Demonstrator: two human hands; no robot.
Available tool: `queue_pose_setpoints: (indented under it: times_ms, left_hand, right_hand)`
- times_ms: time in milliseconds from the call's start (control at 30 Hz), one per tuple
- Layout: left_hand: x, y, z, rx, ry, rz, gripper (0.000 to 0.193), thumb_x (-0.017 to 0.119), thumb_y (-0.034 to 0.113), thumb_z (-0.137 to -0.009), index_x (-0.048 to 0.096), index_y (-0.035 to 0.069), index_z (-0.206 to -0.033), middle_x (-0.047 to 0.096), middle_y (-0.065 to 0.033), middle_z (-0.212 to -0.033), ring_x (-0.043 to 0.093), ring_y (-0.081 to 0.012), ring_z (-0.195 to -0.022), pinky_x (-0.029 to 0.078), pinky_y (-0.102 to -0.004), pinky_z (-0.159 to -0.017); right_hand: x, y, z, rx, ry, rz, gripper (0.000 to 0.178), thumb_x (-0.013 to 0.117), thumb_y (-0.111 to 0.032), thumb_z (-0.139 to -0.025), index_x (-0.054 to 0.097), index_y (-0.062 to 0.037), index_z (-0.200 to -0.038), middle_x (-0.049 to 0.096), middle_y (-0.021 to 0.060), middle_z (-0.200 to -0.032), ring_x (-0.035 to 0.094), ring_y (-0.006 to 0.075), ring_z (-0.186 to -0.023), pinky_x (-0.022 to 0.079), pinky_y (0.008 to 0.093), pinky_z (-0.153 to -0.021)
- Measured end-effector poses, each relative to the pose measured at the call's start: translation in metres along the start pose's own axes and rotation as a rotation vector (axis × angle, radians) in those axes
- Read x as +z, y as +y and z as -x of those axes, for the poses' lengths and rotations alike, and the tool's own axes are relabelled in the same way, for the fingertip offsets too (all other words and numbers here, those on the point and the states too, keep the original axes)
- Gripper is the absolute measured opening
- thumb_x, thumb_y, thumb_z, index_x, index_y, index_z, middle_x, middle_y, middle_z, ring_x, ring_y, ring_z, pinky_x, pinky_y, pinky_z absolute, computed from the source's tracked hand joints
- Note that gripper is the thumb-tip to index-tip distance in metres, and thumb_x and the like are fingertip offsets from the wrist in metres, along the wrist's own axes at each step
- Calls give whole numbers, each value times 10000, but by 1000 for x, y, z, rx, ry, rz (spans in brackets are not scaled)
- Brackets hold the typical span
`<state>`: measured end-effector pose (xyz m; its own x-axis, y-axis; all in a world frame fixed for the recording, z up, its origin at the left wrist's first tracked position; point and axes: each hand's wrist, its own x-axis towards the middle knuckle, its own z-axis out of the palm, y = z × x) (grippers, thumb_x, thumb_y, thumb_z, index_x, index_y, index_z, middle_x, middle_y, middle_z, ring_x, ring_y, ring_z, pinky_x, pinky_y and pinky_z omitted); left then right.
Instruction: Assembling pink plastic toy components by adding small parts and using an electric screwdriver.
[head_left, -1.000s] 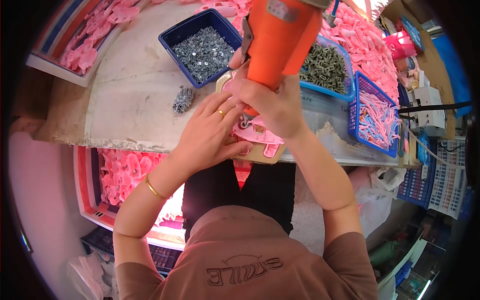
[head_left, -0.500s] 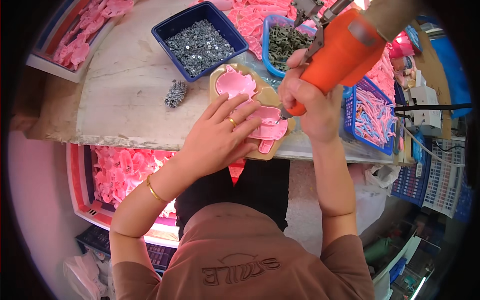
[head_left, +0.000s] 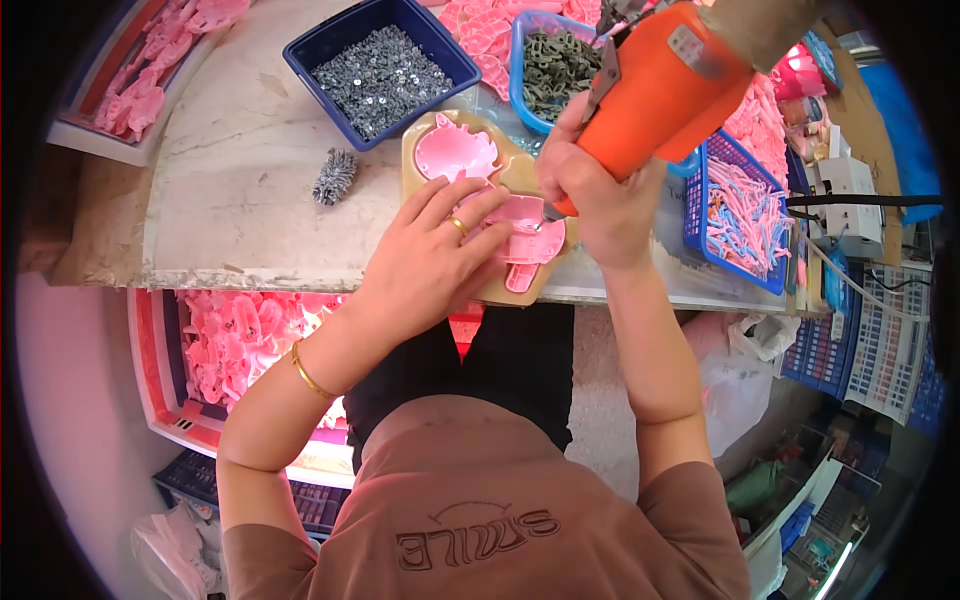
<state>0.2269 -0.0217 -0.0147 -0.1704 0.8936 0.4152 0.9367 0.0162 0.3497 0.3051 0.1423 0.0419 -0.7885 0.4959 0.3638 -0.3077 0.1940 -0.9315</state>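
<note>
My left hand lies with fingers stretched out over a pink plastic shell part, covering its middle. The shell sits in a tan shaped holder at the table's near edge; its rounded pink end shows beyond my fingers. In my right hand is an orange power screwdriver, gripped near its lower end and tilted. Its tip meets the shell's right part, beside a small shiny metal spot; whether a screw sits under the tip cannot be made out.
A dark blue tray of small screws stands beyond the holder, with a bristly screw clump to the left. Dark metal parts fill a light blue basket. A blue basket at right holds pink and blue strips. Pink parts fill a bin below.
The whole view has shifted slightly, moving the table up and left in the picture. My left hand has slid a little right over the shell. The screwdriver tip stays at the same part.
</note>
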Motion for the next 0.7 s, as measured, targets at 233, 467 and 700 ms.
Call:
queue_pose_setpoints:
  times_ms: [233,467,700]
  left_hand:
    - [3,0,0,2,15,-16,312,716,204,-805,643,96,-1089,565,-65,-1287,493,-265,-1246,369,-433,-1090]
    - [-2,0,2,-44,-10,58,409,717,228,-817,604,97,-1188,522,-89,-1368,450,-304,-1300,329,-472,-1125]
    - [-4,-4,11,-204,36,140,519,721,332,-824,572,65,-1244,481,-141,-1417,385,-371,-1347,296,-497,-1142]
  right_hand:
    - [4,4,0,-26,36,-38,78,548,11,-798,553,22,-876,543,37,-658,469,63,-497,353,218,-443]
    - [12,-27,-15,-20,-145,-60,338,614,-101,-925,498,35,-1211,583,48,-816,583,109,-717,468,260,-669]
    - [-3,-95,-33,-251,-153,288,374,564,-206,-983,541,43,-1262,640,143,-1061,633,215,-968,494,342,-860]
